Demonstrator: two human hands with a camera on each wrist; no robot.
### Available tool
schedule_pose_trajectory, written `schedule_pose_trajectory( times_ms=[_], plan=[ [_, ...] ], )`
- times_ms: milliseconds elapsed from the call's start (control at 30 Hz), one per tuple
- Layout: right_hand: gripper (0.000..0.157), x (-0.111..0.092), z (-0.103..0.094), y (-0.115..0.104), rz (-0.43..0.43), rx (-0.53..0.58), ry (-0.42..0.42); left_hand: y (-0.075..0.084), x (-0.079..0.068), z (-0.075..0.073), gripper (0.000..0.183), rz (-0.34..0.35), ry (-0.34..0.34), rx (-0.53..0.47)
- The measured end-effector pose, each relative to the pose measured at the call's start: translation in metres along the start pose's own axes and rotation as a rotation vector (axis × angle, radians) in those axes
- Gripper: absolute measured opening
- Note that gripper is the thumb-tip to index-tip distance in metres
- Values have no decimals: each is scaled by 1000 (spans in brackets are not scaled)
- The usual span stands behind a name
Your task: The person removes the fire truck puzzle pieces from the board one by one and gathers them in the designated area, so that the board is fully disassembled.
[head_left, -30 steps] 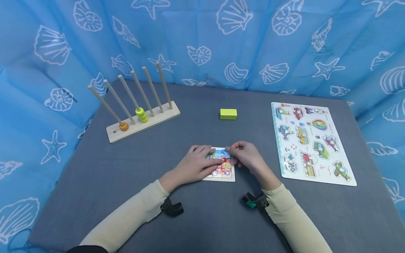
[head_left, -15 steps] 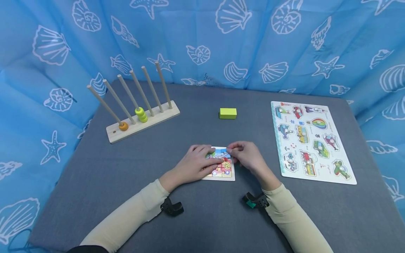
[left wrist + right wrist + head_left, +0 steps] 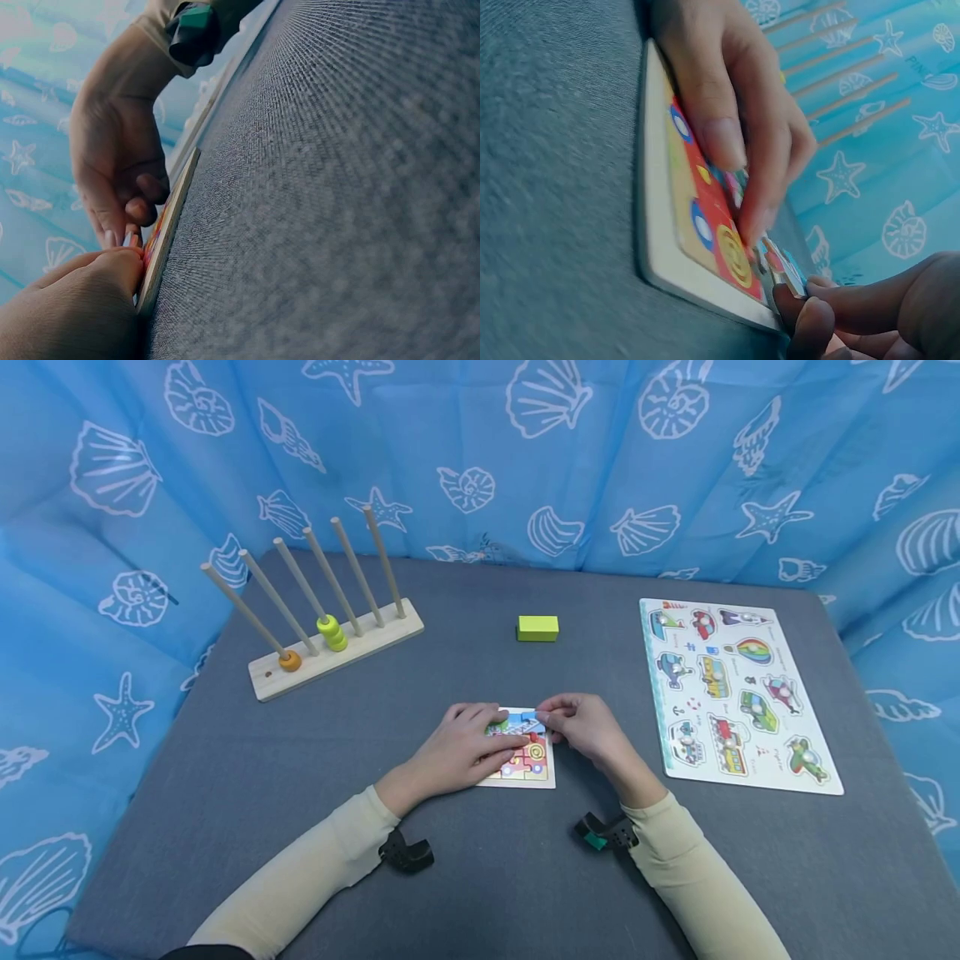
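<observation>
Left hand (image 3: 461,749) is resting with extended fingers on the puzzle board (image 3: 525,783), which is lying mid-worktop (image 3: 495,885); right hand (image 3: 588,731) is working at its far right corner. From the left wrist, both hands are meeting over the board. From the right wrist, the right hand is pinching a puzzle piece (image 3: 790,279), tilted; contact with the board is staying unclear.

The grey bench (image 3: 510,877) carries a wooden peg stand (image 3: 375,638) with orange and lime-green beads (image 3: 333,633) at left, a lime-green block (image 3: 537,628) toward the back, a small jigsaw puzzle (image 3: 531,768) centrally, and a white vehicle puzzle board (image 3: 735,702) at right.
</observation>
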State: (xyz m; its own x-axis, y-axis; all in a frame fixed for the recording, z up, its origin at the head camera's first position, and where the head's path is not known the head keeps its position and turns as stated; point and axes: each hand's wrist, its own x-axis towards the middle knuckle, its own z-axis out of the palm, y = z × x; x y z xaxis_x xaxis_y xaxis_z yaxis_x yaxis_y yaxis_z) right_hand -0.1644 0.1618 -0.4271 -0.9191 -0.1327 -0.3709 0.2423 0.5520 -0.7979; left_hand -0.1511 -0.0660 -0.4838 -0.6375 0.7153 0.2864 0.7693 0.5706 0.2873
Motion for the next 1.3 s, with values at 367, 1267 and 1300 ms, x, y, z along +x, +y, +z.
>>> schedule_pose_trajectory(
  times_ms=[367,1267,1300],
  plan=[
    [23,-4,-49,3,2,-117,51,0,0,1,34,0,6,7],
    [27,-7,-96,23,-13,-407,20,0,0,1,32,13,43,-35],
    [29,-7,-95,23,-39,-428,15,0,0,1,32,11,42,-36]
  ],
)
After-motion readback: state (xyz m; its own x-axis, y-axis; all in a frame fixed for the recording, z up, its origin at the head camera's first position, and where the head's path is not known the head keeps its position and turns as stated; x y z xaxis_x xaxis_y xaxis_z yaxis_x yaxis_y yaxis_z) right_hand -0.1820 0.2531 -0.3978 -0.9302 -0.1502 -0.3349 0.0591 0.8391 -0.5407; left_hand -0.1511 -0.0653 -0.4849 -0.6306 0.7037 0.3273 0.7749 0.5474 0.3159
